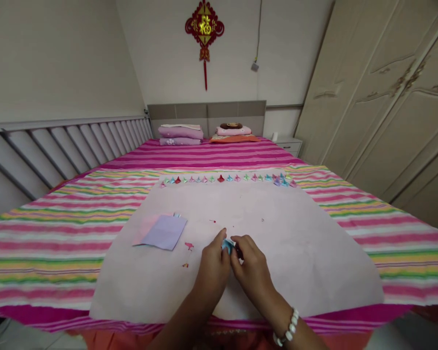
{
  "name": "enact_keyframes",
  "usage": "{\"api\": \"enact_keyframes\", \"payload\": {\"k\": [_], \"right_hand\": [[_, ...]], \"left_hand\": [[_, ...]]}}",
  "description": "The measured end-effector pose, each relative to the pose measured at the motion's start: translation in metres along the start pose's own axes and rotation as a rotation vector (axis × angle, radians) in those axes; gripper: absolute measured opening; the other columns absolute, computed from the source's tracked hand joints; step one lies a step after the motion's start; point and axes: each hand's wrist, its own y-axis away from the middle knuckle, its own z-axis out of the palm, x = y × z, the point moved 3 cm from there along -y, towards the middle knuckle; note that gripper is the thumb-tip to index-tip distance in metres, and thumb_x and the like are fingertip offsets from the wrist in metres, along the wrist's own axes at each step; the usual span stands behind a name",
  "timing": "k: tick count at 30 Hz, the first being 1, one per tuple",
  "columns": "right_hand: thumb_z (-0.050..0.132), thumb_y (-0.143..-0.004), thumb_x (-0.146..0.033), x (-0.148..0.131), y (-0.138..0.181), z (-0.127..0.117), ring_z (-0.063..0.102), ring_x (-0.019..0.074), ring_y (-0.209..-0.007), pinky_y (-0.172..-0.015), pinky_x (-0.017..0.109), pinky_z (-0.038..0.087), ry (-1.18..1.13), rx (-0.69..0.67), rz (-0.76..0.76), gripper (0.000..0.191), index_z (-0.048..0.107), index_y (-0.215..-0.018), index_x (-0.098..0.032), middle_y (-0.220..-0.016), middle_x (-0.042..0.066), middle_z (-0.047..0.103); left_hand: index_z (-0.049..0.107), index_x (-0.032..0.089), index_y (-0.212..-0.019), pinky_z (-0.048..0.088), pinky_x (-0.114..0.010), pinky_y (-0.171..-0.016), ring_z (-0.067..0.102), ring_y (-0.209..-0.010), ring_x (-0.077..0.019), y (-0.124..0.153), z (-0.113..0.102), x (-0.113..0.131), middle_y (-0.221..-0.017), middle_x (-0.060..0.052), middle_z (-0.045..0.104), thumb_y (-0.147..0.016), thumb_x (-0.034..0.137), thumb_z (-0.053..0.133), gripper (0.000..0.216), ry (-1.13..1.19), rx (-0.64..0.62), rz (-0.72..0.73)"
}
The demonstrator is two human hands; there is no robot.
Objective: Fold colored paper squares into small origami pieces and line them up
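Observation:
Between my two hands is a small folded piece of blue paper (228, 245), just above the white sheet (314, 253). My left hand (214, 260) pinches it from the left with thumb and fingers. From the other side my right hand (253, 262) grips its right edge, with the fingers curled and partly hiding it. A bracelet of white beads (290, 328) circles my right wrist. To the left of my hands lies a lilac square of paper (165, 232), with a pink sheet (149, 224) showing beside it.
A row of small folded paper shapes (221, 178) in several colours lines the sheet's far edge. Small pink paper scraps (189, 246) lie left of my hands. Striped bedding (54, 233) surrounds the sheet. Folded quilts (180, 133) stand by the headboard (190, 113); a wardrobe (383, 102) is at right.

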Motion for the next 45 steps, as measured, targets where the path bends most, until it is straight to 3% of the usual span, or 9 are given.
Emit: {"api": "enact_keyframes", "payload": {"k": [5, 9, 13, 17, 21, 27, 30, 38, 45], "right_hand": [[0.046, -0.078, -0.004, 0.003, -0.001, -0.003, 0.056, 0.0191, -0.073, -0.063, 0.03, 0.048, -0.064, 0.051, 0.058, 0.028, 0.061, -0.096, -0.018, -0.085, 0.006, 0.058], [0.045, -0.077, -0.004, 0.0, -0.003, -0.005, 0.056, 0.0186, -0.073, -0.064, 0.03, 0.048, -0.149, 0.079, 0.039, 0.028, 0.063, -0.091, -0.02, -0.083, 0.005, 0.059], [0.046, -0.075, -0.004, -0.004, -0.004, -0.008, 0.057, 0.0184, -0.074, -0.064, 0.03, 0.048, -0.253, 0.073, 0.066, 0.027, 0.065, -0.085, -0.02, -0.083, 0.005, 0.062], [0.047, -0.073, -0.006, 0.0, -0.006, -0.011, 0.059, 0.0172, -0.07, -0.059, 0.028, 0.046, -0.42, 0.08, 0.173, 0.027, 0.068, -0.081, -0.021, -0.081, 0.004, 0.065], [0.054, -0.067, -0.011, 0.008, -0.008, -0.015, 0.06, 0.0175, -0.068, -0.059, 0.028, 0.047, -0.597, 0.095, 0.333, 0.021, 0.07, -0.076, -0.021, -0.078, 0.003, 0.068], [0.059, -0.065, -0.016, 0.013, -0.006, -0.017, 0.057, 0.0164, -0.061, -0.057, 0.028, 0.045, -0.714, 0.079, 0.513, 0.015, 0.069, -0.075, -0.02, -0.069, 0.001, 0.066], [0.057, -0.068, -0.014, 0.009, -0.005, -0.014, 0.056, 0.0162, -0.062, -0.057, 0.027, 0.045, -0.629, 0.082, 0.432, 0.016, 0.068, -0.077, -0.019, -0.071, 0.002, 0.064], [0.048, -0.078, -0.007, -0.017, 0.001, -0.013, 0.058, 0.0178, -0.072, -0.062, 0.03, 0.048, -0.361, 0.099, 0.086, 0.024, 0.066, -0.086, -0.021, -0.085, 0.006, 0.064], [0.047, -0.075, -0.005, -0.012, 0.001, -0.012, 0.059, 0.0194, -0.079, -0.064, 0.03, 0.047, -0.355, 0.089, 0.1, 0.029, 0.066, -0.09, -0.022, -0.092, 0.006, 0.065]], "left_hand": [[0.062, 0.011, -0.119, 0.047, -0.041, -0.095, 0.064, -0.105, -0.0276, 0.002, -0.001, -0.001, -0.114, -0.015, 0.068, -0.079, 0.015, 0.052, 0.041, -0.063, 0.047, 0.072], [0.063, 0.011, -0.116, 0.052, -0.037, -0.085, 0.068, -0.089, -0.0238, 0.002, 0.001, -0.002, -0.102, -0.012, 0.072, -0.081, 0.018, 0.051, 0.037, 0.056, -0.029, 0.019], [0.069, 0.014, -0.104, 0.053, -0.034, -0.086, 0.068, -0.092, -0.0216, 0.002, -0.001, 0.001, -0.102, -0.009, 0.073, -0.076, 0.011, 0.051, 0.034, 0.158, 0.002, -0.033], [0.07, 0.014, -0.101, 0.052, -0.032, -0.088, 0.067, -0.098, -0.0211, 0.004, -0.004, 0.003, -0.106, -0.008, 0.073, -0.072, 0.007, 0.051, 0.036, 0.237, 0.007, -0.032], [0.067, 0.015, -0.111, 0.053, -0.032, -0.085, 0.068, -0.094, -0.0205, 0.006, -0.007, 0.002, -0.108, -0.008, 0.072, -0.075, 0.013, 0.053, 0.038, 0.291, -0.093, 0.002], [0.07, 0.019, -0.104, 0.052, -0.032, -0.086, 0.063, -0.105, -0.0228, 0.006, -0.012, 0.005, -0.118, -0.008, 0.068, -0.072, 0.014, 0.058, 0.034, 0.171, -0.106, 0.082], [0.067, 0.016, -0.109, 0.054, -0.033, -0.079, 0.067, -0.093, -0.0226, 0.006, -0.008, 0.003, -0.109, -0.009, 0.071, -0.075, 0.019, 0.058, 0.036, 0.211, -0.106, -0.017], [0.07, 0.016, -0.098, 0.054, -0.034, -0.086, 0.067, -0.098, -0.0221, 0.007, 0.001, 0.002, -0.099, -0.006, 0.074, -0.068, 0.006, 0.05, 0.038, 0.293, 0.058, -0.093], [0.058, 0.02, -0.125, 0.044, -0.035, -0.102, 0.057, -0.117, -0.0207, 0.012, -0.001, 0.002, -0.124, -0.006, 0.065, -0.073, 0.004, 0.046, 0.056, 0.174, -0.06, 0.09]]}}
